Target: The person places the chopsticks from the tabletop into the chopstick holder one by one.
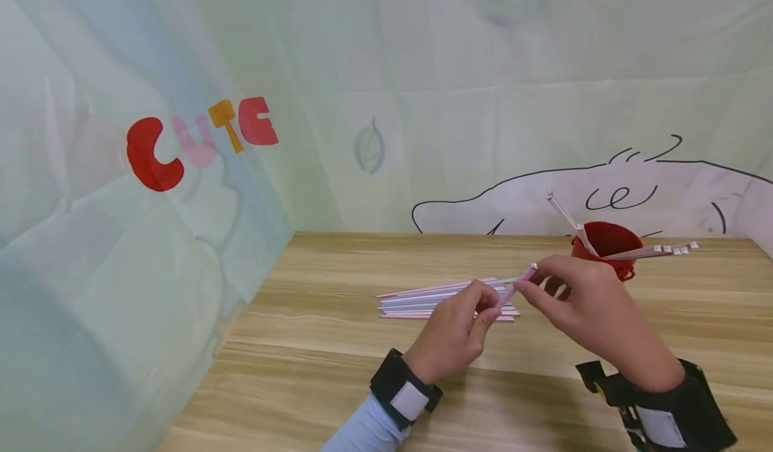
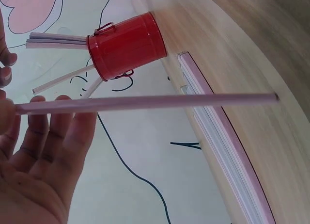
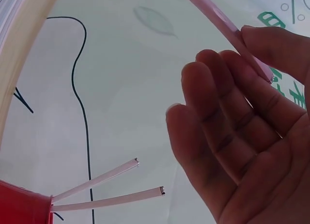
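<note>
A thin pink straw [image 1: 510, 296] slants between my two hands in the head view. My left hand [image 1: 449, 334] pinches its lower part between thumb and forefinger. Near the upper end, the thumb and forefinger of my right hand [image 1: 594, 301] grip it. Seen from the left wrist, the straw [image 2: 160, 103] crosses the picture, one end free of the fingers. The right wrist view has the straw [image 3: 215, 18] running past the right thumb, that hand's other fingers loosely bent. Behind the left hand lies a bundle of pastel straws [image 1: 417, 300] on the table.
Beyond the right hand stands a red bucket [image 1: 628, 269] with small handles, several straws [image 1: 658, 252] leaning out of its mouth. The wood-grain table [image 1: 290, 358] meets a printed cloth backdrop [image 1: 338, 49] behind and at the left.
</note>
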Tool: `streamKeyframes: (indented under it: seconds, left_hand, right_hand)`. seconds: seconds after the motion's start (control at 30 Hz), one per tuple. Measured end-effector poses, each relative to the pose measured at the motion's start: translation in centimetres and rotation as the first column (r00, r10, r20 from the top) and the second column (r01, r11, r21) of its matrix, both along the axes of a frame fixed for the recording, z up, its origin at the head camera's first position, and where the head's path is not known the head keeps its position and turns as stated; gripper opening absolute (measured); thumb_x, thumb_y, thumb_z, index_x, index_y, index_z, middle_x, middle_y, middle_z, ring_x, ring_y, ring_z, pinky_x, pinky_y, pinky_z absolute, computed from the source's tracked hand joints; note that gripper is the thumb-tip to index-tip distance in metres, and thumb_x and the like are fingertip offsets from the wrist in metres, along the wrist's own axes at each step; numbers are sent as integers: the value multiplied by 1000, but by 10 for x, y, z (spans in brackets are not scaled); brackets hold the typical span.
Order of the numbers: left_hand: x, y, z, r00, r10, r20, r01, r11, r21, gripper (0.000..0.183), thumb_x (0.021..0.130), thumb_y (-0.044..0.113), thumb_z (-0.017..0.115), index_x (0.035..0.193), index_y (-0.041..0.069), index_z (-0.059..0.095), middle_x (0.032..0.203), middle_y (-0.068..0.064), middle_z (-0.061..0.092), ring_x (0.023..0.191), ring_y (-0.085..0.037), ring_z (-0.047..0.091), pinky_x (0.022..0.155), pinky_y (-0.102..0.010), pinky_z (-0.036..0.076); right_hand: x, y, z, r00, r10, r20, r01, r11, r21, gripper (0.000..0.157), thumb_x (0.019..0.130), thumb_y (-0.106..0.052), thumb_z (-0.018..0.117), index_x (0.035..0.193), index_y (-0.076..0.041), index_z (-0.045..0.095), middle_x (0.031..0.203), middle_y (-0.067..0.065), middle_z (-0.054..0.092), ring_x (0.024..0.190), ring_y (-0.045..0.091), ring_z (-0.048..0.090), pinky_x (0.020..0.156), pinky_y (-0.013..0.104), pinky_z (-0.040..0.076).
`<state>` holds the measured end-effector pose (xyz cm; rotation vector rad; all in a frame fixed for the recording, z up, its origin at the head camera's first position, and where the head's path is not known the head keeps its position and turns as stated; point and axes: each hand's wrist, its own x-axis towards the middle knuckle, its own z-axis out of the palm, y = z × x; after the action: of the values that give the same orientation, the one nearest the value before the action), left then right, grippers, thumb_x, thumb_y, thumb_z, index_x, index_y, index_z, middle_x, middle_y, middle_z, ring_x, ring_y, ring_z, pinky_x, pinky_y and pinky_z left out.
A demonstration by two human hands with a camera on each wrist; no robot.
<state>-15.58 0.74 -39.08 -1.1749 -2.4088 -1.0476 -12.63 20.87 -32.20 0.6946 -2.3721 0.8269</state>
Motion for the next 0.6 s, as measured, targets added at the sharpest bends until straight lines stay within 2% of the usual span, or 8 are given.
streamKeyframes:
  seconds: [0.2,0.33,0.43,0.6]
  left_hand:
    - [0,-1,0,999,26,-23,-27,999,-37,12,97,27,46,102,17,50,84,11,51,67,0,42,55,-12,37]
    - [-2,-1,-3,997,50,-60,-56,994,-94,13,95,30,51,99,19,53,86,11,52,73,3,44,60,-11,39]
    - [-5,0,-9,990,71,-123,-90,984,-151,13,93,32,54,98,20,56,88,12,53,79,4,44,63,-11,39]
    - [-9,-3,-17,979,130,-159,-165,960,-226,17,91,34,58,101,21,59,96,9,57,89,-1,48,72,-18,45]
  right_hand:
    - [1,0,1,1000,-1,-3,1,1000,-20,16,73,-17,77,83,-22,65,75,-13,61,64,0,53,52,27,52]
    - [1,0,1,1000,-2,-6,2,1000,-24,17,73,-17,78,83,-21,65,75,-13,61,64,0,53,52,26,52]
    - [1,1,0,1000,7,-25,-8,1000,-28,18,72,-16,78,83,-21,65,75,-12,61,64,-1,53,53,25,52]
    - [1,2,2,997,-4,-78,1,999,-35,20,71,-15,79,83,-21,64,73,-11,61,62,-2,53,52,24,52]
